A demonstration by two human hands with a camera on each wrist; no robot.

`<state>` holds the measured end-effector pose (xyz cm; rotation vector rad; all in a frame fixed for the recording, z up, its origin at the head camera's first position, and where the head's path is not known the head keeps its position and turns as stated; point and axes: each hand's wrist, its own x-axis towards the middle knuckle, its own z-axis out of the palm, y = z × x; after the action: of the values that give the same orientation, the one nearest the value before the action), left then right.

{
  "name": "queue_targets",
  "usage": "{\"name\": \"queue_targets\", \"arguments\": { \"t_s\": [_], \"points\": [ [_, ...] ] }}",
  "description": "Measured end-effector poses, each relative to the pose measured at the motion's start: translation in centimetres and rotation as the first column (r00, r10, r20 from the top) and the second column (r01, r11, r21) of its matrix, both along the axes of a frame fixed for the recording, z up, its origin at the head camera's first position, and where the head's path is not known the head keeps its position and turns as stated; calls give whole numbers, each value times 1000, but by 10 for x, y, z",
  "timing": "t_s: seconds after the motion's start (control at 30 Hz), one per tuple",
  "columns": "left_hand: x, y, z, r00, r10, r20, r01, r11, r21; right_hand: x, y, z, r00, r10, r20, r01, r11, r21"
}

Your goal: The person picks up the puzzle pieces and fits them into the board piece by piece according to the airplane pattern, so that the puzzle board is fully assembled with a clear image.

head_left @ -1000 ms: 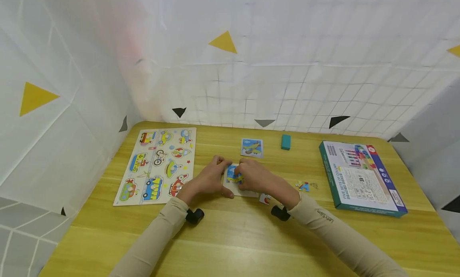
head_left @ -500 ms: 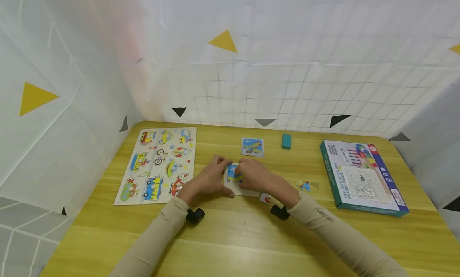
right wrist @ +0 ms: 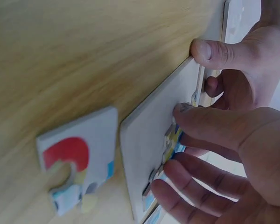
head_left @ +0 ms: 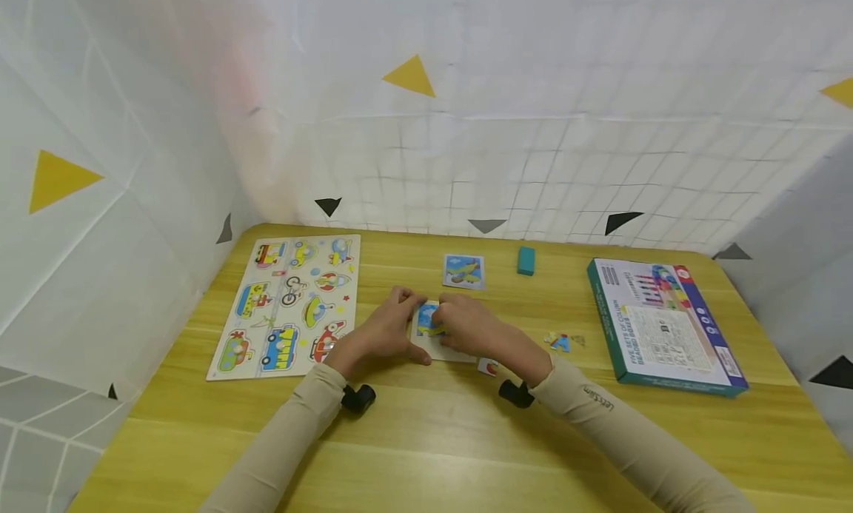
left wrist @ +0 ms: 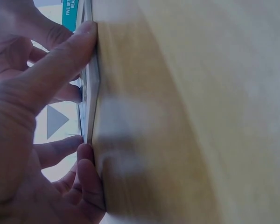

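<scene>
A small pale puzzle board [head_left: 453,352] lies on the table, its far part filled with blue and yellow jigsaw pieces [head_left: 426,319]. My left hand [head_left: 383,328] grips the board's left side, thumb at the near edge and fingers at the far edge. Over the pieces is my right hand [head_left: 472,326], its thumb and fingers pinching a jigsaw piece mostly hidden beneath them. Just right of the board lies a loose corner piece [right wrist: 100,135] with a red shape, partly under the right wrist in the head view. More loose pieces [head_left: 558,342] lie farther right.
A square airplane picture [head_left: 464,271] lies beyond the board, with a teal block [head_left: 526,261] to its right. A large vehicle peg puzzle [head_left: 286,306] occupies the left, and a boxed bead set [head_left: 666,328] the right. White sheeting [head_left: 533,165] stands behind the table.
The whole head view has shifted slightly. Both hands stay at the board in nearly the same pose, the right fingers moving only a little over the pieces.
</scene>
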<state>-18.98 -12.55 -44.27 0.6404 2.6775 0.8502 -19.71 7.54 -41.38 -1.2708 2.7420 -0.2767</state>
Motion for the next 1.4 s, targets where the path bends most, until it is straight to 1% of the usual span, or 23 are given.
{"name": "queue_targets", "arguments": {
  "t_s": [0.07, 0.13, 0.23, 0.3, 0.33, 0.4, 0.47, 0.6, 0.7, 0.8, 0.93, 1.1, 1.4],
  "points": [
    [0, -1, 0, 1000, 2, 6, -2, 1000, -1, -1, 1, -2, 1000, -5, 10, 5, 1000, -6],
    [0, -2, 0, 1000, 4, 14, -4, 1000, -1, -1, 1, -3, 999, -15, 37, 16, 999, -27],
    [1, -2, 0, 1000, 1, 21, -1, 1000, -1, -2, 4, -4, 994, -41, 97, 48, 996, -72],
    [1, -1, -1, 1000, -4, 19, 4, 1000, -5, -2, 6, -3, 989, -56, 140, 73, 990, -119],
    [1, -1, -1, 1000, -5, 19, 5, 1000, -5, -3, 7, -3, 987, -61, 149, 82, 987, -139],
    [1, -1, -1, 1000, -7, 15, 7, 1000, -4, -3, 12, -1, 988, -67, 142, 91, 981, -173],
    [1, -1, -1, 1000, -5, 12, 6, 1000, -4, -3, 17, 1, 992, -62, 113, 85, 975, -208],
    [1, 0, -2, 1000, 1, 11, -1, 1000, -11, -3, 29, 6, 997, -54, 57, 66, 969, -237],
    [0, 0, -2, 1000, 7, 12, -7, 1000, -15, -3, 37, 12, 997, -67, 43, 76, 968, -239],
    [-1, 1, -2, 1000, 13, 14, -13, 1000, -16, -3, 45, 15, 995, -93, 44, 101, 967, -234],
    [-1, 1, -2, 1000, 17, 19, -17, 1000, -22, -3, 55, 15, 992, -114, 50, 123, 963, -239],
    [-1, 0, -3, 999, 22, 25, -21, 1000, -21, 1, 66, 16, 993, -121, 11, 120, 961, -249],
    [-2, 1, -3, 1000, 8, 10, -8, 1000, -18, 8, 88, 21, 984, -176, -14, 168, 958, -232]
  ]
}}
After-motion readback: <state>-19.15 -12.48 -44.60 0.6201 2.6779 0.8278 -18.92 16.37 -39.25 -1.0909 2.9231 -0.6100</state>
